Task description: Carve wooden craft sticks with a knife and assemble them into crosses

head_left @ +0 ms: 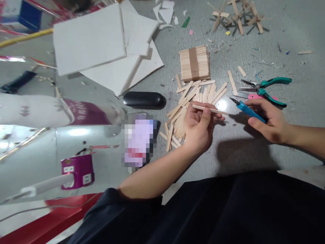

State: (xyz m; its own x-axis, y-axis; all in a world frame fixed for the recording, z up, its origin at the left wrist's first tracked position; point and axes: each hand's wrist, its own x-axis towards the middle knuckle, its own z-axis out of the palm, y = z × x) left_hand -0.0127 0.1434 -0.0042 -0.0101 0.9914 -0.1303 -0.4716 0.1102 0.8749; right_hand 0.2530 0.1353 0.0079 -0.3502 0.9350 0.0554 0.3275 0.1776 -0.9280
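Note:
My left hand (200, 125) is closed on a wooden craft stick (210, 109), pinched under the thumb and pointing right. In my right hand (270, 120) is a blue utility knife (250, 111), its dark tip aimed left, a short way from the stick's end. Loose craft sticks (186, 98) lie spread beneath and behind my left hand. A banded bundle of craft sticks (200, 63) sits just beyond them. Green-handled pliers (269, 87) rest with jaws apart beyond my right hand, over a pink-handled tool (254, 97) that is partly hidden.
Crossed-stick pieces (238, 17) stand at the far right. White foam boards (88, 40) lie stacked at the far left. Nearer are a black case (144, 99), a blurred-out phone (139, 142), a plastic bottle (83, 111) and a purple power socket block (77, 172). Small scraps litter the table.

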